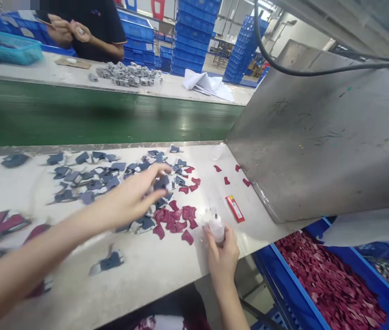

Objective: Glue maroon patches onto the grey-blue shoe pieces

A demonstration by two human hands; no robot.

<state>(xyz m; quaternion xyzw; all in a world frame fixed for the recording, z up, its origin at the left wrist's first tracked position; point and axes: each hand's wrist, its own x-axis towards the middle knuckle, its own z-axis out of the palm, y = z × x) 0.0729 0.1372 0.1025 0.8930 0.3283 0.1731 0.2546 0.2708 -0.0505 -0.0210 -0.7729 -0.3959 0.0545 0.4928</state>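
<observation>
My right hand [222, 252] grips a small white squeeze bottle [217, 229] with a thin dark tip pointing up, near the table's front edge. My left hand [142, 190] is reached out over the pile, its thumb and fingers curled around a navy piece [162, 182] with a whitish part. Many similar navy pieces [94, 184] lie scattered on the white table to the left of and beneath this hand. Just left of the bottle sits a heap of small maroon pieces [175, 219]. One navy piece [111, 261] lies apart, nearer to me.
A red lighter-like packet [235, 208] lies right of the bottle. A metal panel [318, 137] slants up at right, above a blue bin of maroon pieces [328, 279]. Larger maroon-and-white parts [7, 222] lie at left. Across the green conveyor side [112, 114], a person handles something near grey parts [129, 74].
</observation>
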